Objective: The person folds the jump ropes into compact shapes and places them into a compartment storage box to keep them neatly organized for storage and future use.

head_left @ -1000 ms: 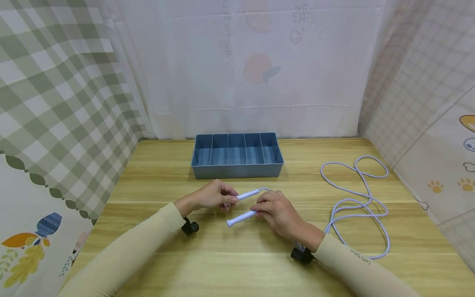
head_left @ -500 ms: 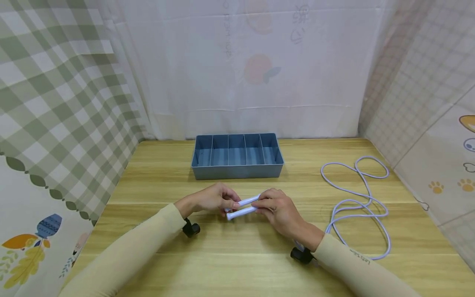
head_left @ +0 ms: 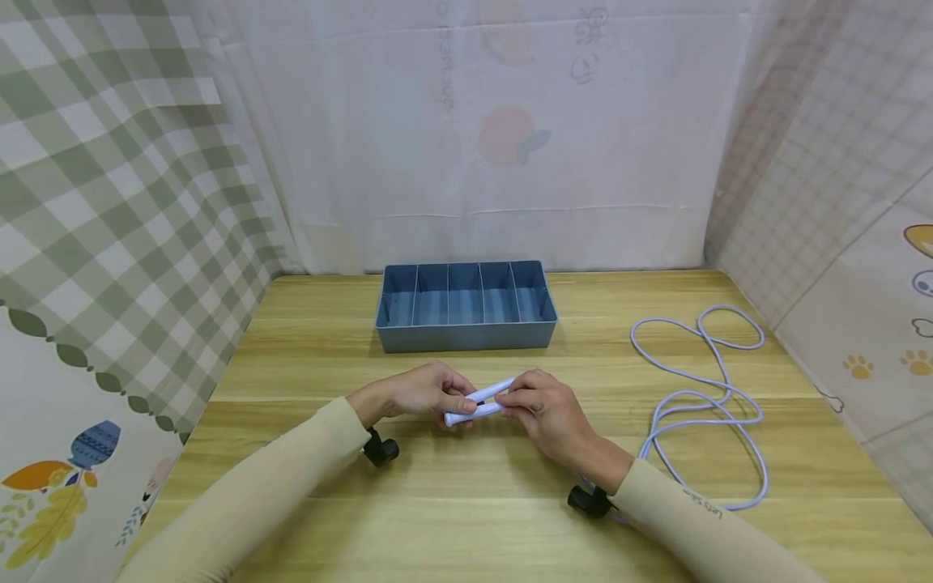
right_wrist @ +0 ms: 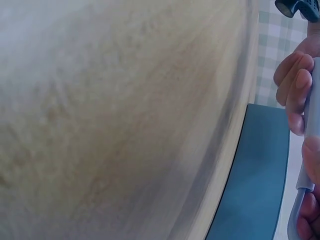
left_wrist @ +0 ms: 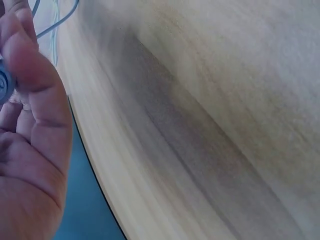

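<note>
A lavender jump rope runs between both hands, its two handles side by side above the table. My left hand (head_left: 433, 391) pinches the handles near their left ends, thumb in front. My right hand (head_left: 550, 413) grips them at their right ends, where fingers hide the cord joints. The far handle (head_left: 496, 389) and the near handle (head_left: 492, 410) spread slightly apart toward the right. In the left wrist view, a round handle end (left_wrist: 5, 84) shows beside the fingers. The right wrist view shows a handle (right_wrist: 313, 105) with its cord bending away below.
Behind the hands stands a blue-grey tray (head_left: 466, 336) with several compartments. The rope's loose cord (head_left: 703, 423) lies in loops on the wooden table (head_left: 466, 526) at the right. Patterned curtains (head_left: 146, 162) enclose the table's left, back and right.
The handles have come together: the near handle has moved up to the far one, its end now at my left fingers. The right hand has shifted slightly up; tray and looped cord have stayed put.
</note>
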`<move>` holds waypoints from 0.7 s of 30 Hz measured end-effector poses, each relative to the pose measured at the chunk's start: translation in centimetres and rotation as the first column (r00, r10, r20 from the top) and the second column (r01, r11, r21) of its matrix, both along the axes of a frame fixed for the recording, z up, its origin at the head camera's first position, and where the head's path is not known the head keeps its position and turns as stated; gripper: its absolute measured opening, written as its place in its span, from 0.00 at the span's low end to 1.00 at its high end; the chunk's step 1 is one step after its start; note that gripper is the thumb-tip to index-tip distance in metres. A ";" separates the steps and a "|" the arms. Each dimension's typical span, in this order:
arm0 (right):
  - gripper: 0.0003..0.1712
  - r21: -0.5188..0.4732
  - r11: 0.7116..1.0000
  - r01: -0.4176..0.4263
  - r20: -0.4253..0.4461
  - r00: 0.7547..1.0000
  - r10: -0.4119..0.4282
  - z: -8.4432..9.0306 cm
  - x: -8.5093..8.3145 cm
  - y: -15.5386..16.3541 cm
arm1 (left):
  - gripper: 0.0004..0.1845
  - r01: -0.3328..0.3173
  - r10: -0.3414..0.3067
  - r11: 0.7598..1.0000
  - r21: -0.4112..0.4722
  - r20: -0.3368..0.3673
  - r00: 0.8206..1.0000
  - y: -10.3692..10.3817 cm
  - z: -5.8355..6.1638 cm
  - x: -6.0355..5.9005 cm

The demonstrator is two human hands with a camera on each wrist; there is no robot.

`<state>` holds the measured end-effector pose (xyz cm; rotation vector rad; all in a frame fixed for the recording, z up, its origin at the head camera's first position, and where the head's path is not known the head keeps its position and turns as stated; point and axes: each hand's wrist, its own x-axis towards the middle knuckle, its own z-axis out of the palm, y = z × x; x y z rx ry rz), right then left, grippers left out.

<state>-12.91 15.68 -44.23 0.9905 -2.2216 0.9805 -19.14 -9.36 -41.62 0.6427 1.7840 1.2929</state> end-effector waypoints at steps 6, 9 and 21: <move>0.17 -0.004 1.000 0.002 -0.017 1.000 -0.002 -0.1 0.1 -0.1 | 0.16 0.054 -0.054 0.999 0.004 0.044 0.998 0.0 0.1 0.2; 0.17 -0.008 1.000 -0.002 -0.031 1.000 0.002 0.0 0.1 -0.2 | 0.19 0.077 -0.077 0.997 0.005 0.080 0.994 0.0 0.1 0.3; 0.15 -0.026 1.000 0.013 -0.067 0.998 -0.015 0.2 0.2 0.0 | 0.22 0.048 -0.040 0.998 -0.034 0.210 0.977 0.2 0.5 0.4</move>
